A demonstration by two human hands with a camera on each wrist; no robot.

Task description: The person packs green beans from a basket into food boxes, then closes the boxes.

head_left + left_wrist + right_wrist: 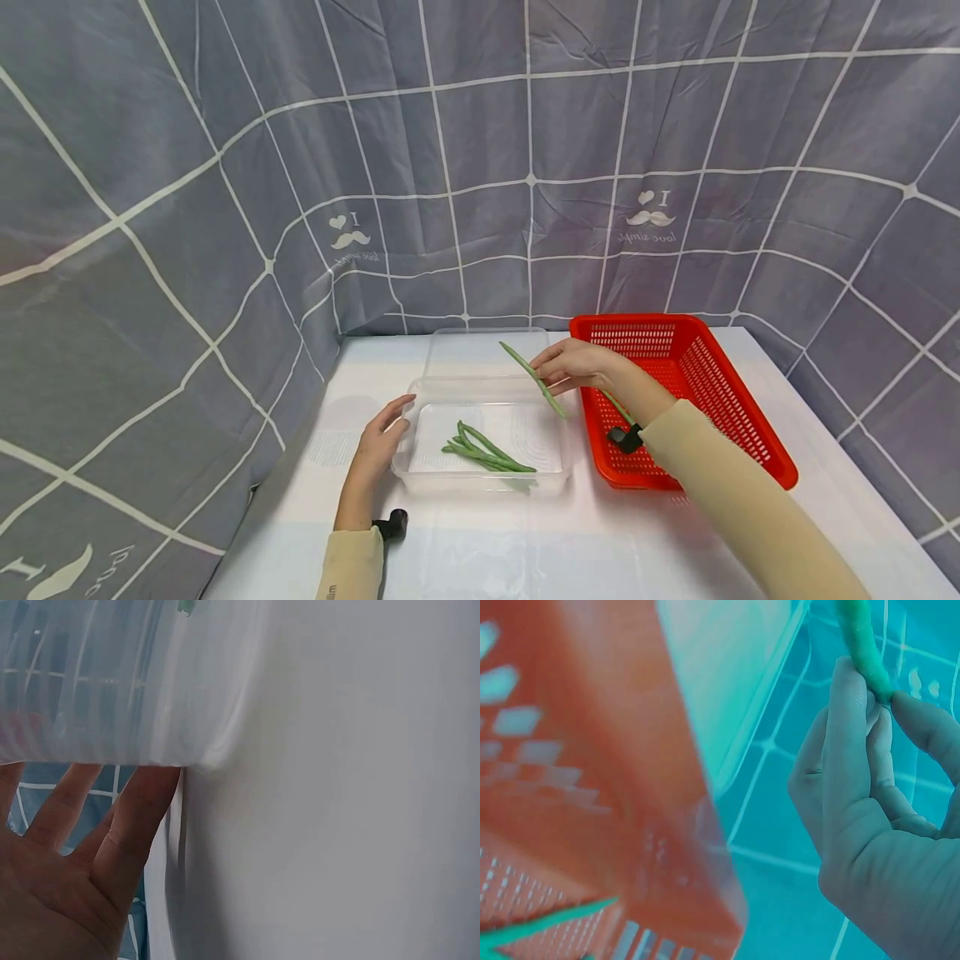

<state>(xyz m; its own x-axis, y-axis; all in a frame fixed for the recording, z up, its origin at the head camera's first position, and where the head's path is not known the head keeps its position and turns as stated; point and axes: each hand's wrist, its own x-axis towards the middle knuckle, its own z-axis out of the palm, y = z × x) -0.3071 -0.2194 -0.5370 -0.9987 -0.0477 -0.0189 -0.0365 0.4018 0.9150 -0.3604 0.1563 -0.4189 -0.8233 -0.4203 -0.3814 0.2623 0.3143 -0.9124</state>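
My right hand pinches a long green bean between thumb and fingertips, over the right rim of a clear plastic container. In the right wrist view, the bean juts up from the fingertips. The container stands on the table, and several green beans lie in a loose bunch on its bottom. At its left side is my left hand, fingers spread and fairly straight. The left wrist view has those fingertips against the container's wall.
A red perforated basket stands to the right, with green beans inside, partly hidden by the right arm. Behind the container lies a clear, flat plastic piece. A grey gridded curtain hangs behind the white table.
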